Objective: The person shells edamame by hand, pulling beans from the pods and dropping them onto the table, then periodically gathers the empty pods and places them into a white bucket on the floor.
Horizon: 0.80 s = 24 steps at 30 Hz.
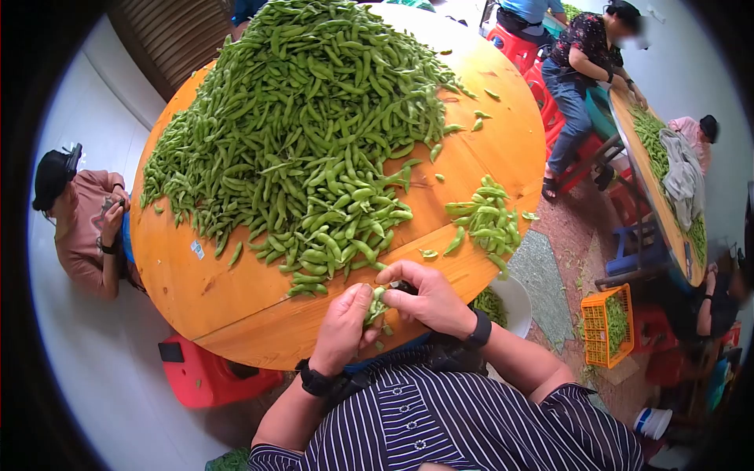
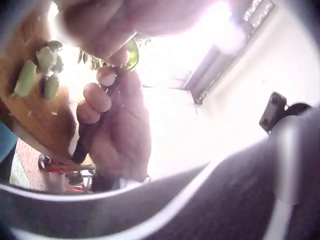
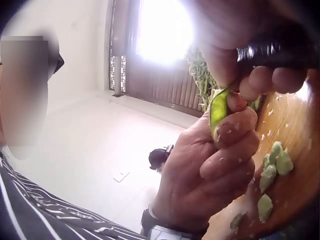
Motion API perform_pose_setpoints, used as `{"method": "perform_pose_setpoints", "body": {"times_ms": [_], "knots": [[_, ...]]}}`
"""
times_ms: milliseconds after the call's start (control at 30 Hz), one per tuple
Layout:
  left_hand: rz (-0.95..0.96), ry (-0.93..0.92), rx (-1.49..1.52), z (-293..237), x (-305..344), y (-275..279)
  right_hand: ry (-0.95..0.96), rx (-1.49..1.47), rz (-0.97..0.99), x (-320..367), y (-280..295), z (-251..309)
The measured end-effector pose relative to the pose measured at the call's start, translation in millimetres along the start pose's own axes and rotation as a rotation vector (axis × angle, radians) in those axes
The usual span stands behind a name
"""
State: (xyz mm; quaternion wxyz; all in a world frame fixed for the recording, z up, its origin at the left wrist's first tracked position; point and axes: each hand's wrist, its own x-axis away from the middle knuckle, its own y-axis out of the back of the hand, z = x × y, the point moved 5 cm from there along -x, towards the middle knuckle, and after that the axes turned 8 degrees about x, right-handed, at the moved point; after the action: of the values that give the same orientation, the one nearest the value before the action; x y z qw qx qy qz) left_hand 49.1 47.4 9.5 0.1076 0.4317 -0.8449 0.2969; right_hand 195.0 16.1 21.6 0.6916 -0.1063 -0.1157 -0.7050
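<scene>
In the head view my left hand [image 1: 343, 323] grips a green soybean pod [image 3: 218, 114] close over the near edge of the round wooden table [image 1: 224, 314]. The pod stands upright from the curled left fingers in the right wrist view. My right hand [image 1: 436, 300] meets it from the other side, thumb and fingertip at the pod's upper end. A long, shiny black object [image 3: 280, 50] lies under the right hand's curled fingers; its kind I cannot tell. Pale green pieces [image 3: 282, 162] lie on the table below the hands.
A big heap of pods [image 1: 298, 118] covers the table's far side; a smaller pile [image 1: 487, 216] lies at right. A white bucket [image 1: 516, 306], red stool [image 1: 204, 377] and yellow crate [image 1: 594, 334] stand around. One person [image 1: 90, 228] sits at left; others are at another table [image 1: 628, 129].
</scene>
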Motion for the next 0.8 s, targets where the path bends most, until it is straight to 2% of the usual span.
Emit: {"method": "perform_pose_setpoints", "body": {"times_ms": [33,100,133,200,300,433,533,633,733,800], "knots": [[-0.009,-0.002,0.001,-0.4,-0.2,1.9,0.001,-0.001,0.009,-0.8,-1.1,-0.9],[-0.004,0.036,0.051,2.5,-2.6,3.1,0.169,0.190,-0.050,-0.9,-0.7,4.0],[-0.008,0.037,0.052,3.6,-3.0,3.2,0.167,0.190,-0.046,-1.5,-2.1,3.1],[-0.042,0.056,0.064,6.9,-4.0,3.8,0.353,0.298,-0.099,-0.8,-3.3,11.3],[-0.076,0.006,0.038,11.2,-6.2,4.4,0.406,0.332,-0.080,-3.8,-7.6,8.5],[-0.110,-0.016,0.010,10.3,-4.2,2.3,0.407,0.402,-0.068,-5.3,-8.9,8.1],[-0.053,-0.018,0.005,3.2,-0.4,-2.0,0.437,0.443,-0.093,-3.4,-8.5,11.2],[0.010,-0.116,-0.127,-1.1,0.0,-0.5,0.417,0.517,-0.106,-1.3,-6.3,8.4],[-0.050,-0.087,-0.208,-2.1,4.3,3.7,0.324,0.447,-0.094,2.5,0.2,7.9],[-0.137,-0.086,-0.044,0.7,3.8,11.3,0.306,0.495,-0.164,3.7,9.5,12.5]]}}
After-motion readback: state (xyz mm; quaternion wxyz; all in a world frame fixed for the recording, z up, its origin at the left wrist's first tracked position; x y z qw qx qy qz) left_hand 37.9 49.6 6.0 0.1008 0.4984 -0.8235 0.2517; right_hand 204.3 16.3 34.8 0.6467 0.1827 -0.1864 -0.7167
